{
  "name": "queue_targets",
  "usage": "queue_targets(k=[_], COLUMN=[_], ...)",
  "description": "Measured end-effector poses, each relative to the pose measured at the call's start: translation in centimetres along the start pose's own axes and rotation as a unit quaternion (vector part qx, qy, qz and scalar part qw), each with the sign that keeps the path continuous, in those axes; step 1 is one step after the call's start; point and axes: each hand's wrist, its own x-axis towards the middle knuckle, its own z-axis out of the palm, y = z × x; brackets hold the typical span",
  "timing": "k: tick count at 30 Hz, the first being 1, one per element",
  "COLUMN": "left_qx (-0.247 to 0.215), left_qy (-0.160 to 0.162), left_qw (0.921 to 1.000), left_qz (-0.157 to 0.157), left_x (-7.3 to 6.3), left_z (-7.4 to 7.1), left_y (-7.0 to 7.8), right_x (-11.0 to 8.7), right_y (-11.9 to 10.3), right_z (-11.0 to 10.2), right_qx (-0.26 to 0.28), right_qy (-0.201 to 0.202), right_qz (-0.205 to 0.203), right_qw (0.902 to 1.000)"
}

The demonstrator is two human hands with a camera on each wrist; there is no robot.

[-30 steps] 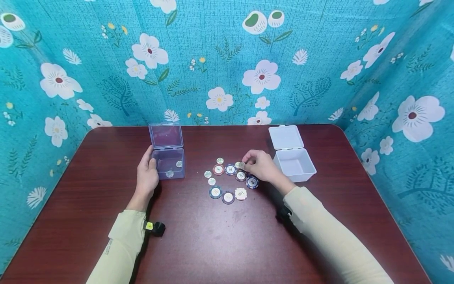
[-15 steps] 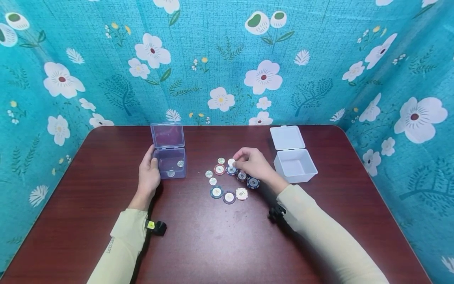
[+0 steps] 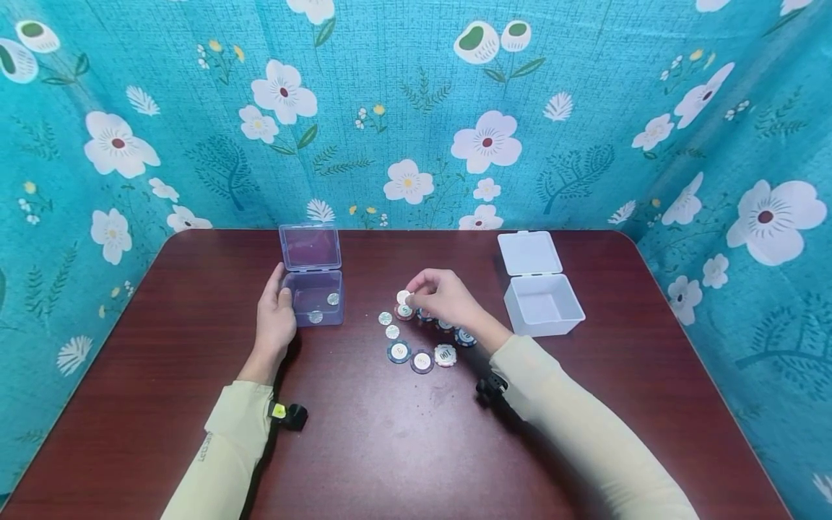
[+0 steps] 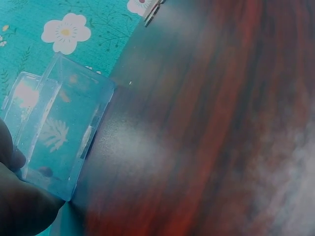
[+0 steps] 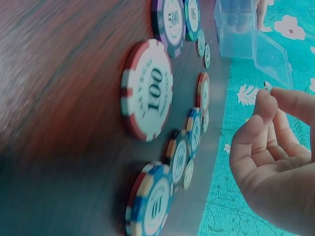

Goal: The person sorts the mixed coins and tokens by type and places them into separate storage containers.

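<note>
Your right hand pinches coin over chips, nearer table's far edge than near. Your left hand grips clear box toward far-left corner. Step appears coin transfer; next move likely calls for steady pinch leftward.

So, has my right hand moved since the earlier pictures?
Yes: in the head view, your right hand has moved left, farther from the white box and closer to the clear box.
</note>
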Motion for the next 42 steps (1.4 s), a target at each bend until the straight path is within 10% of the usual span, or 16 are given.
queue_targets(k=[42], left_qx=[0.013], left_qy=[0.005], left_qw=[0.9999], left_qz=[0.008], left_x=[-0.2], left_z=[0.1], left_y=[0.0], right_x=[3.0], right_y=[-2.7], right_z=[5.9], right_qx=[0.090], right_qy=[-0.064], right_qz=[0.009], right_qw=[0.9938])
